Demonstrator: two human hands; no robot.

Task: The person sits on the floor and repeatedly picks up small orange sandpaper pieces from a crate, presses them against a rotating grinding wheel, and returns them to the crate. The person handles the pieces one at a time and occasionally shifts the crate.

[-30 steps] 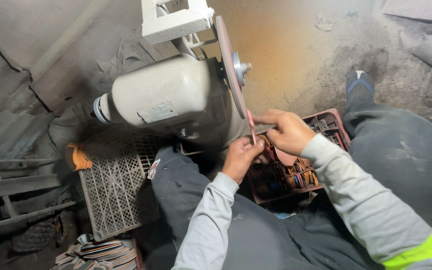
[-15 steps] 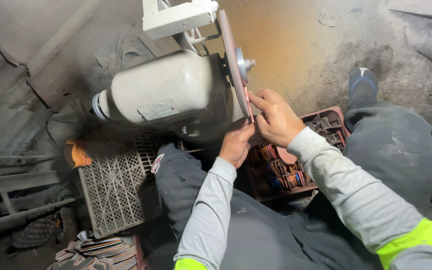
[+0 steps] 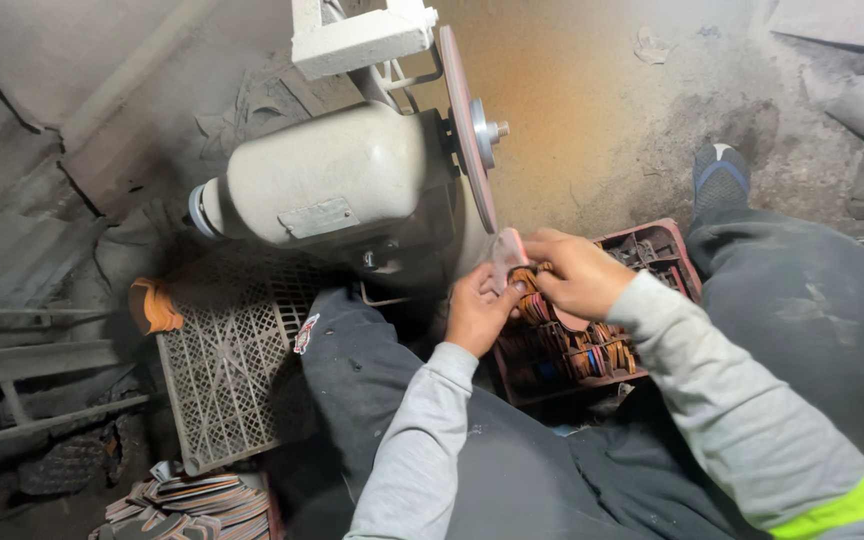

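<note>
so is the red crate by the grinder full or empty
Partly full: the red crate holds rows of small orange and dark pieces, with bare dividers showing at its far end.

Dusty floor (image 3: 592, 110) carries: red crate (image 3: 667, 245) directly beneath the hands (image 3: 537, 290); grey plastic grid crate (image 3: 232, 370) to their left; stack of flat cut pieces (image 3: 197, 500) lower left; grinder motor (image 3: 322, 185) just above them

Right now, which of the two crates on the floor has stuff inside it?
The red plastic crate under the person's hands, right of the grinding wheel; it holds rows of small orange and brown pieces. The grey lattice crate on the left lies tipped over, with nothing visible inside it.
</note>
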